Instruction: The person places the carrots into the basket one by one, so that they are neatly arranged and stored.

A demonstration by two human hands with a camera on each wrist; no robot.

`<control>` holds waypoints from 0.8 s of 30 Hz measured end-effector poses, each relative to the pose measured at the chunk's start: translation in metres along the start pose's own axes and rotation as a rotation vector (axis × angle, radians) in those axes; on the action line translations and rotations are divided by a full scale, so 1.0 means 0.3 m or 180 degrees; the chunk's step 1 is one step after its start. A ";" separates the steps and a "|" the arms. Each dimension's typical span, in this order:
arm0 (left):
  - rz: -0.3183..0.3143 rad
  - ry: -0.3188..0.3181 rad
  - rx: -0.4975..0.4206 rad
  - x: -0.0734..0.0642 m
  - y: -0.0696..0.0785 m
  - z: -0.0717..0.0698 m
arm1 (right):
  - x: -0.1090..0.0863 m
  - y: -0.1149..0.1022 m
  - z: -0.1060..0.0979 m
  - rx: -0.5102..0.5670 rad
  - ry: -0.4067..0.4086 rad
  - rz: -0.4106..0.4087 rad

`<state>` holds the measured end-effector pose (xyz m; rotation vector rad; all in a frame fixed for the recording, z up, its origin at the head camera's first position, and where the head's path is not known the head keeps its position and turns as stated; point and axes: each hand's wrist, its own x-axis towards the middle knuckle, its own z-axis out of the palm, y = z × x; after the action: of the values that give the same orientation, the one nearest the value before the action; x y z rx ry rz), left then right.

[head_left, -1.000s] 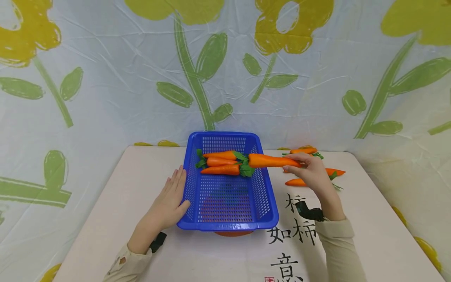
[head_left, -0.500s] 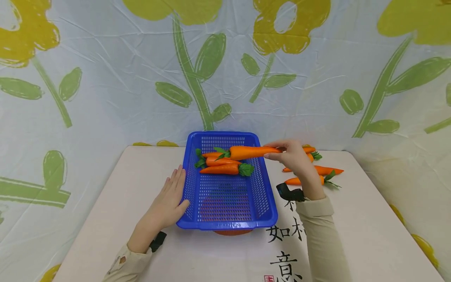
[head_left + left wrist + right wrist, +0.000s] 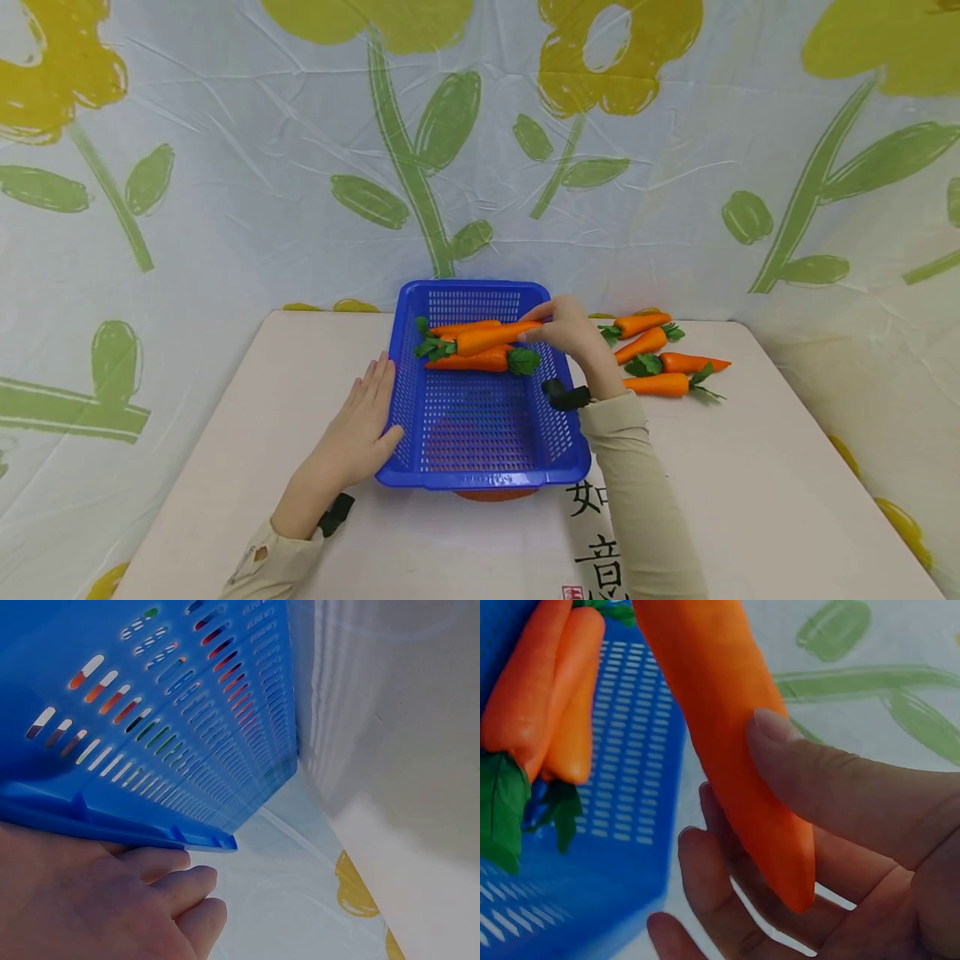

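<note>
A bright orange carrot [image 3: 487,338] with green leaves is held above the far part of a blue plastic basket [image 3: 483,480]. My right hand [image 3: 568,332] pinches its thin end, with the thumb on one side and the fingers on the other. Beneath it lie a few more carrots [image 3: 483,360] inside the basket, partly hidden by the held one. Against the basket's left side rests my left hand [image 3: 354,429], fingers straight. In the left wrist view the fingers [image 3: 187,889] lie alongside the basket rim [image 3: 97,829].
Several carrots [image 3: 660,384] lie on the table [image 3: 750,467] to the right of the basket. Black brush characters [image 3: 600,554] mark the tabletop near the front. Behind the table hangs a cloth [image 3: 262,183] printed with yellow flowers.
My right hand has carried the carrot leftward, from over the basket's right rim to above the carrots inside. The left hand stays at the basket's left side.
</note>
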<state>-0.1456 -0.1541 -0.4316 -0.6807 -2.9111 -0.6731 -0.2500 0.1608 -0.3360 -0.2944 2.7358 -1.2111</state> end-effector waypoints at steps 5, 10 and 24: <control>-0.0005 -0.0003 0.0002 0.000 0.002 -0.002 | 0.032 -0.007 0.050 -0.0190 -0.0021 0.0025; -0.0017 -0.0003 0.0017 0.000 0.002 0.001 | 0.053 -0.002 0.094 -0.0253 -0.0069 0.0151; -0.0003 0.0015 0.0045 -0.002 -0.001 0.001 | 0.078 0.044 0.172 -0.0518 -0.0174 0.0421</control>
<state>-0.1453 -0.1544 -0.4321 -0.6756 -2.9091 -0.6528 -0.2639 0.1270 -0.3812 -0.1576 2.7615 -0.9366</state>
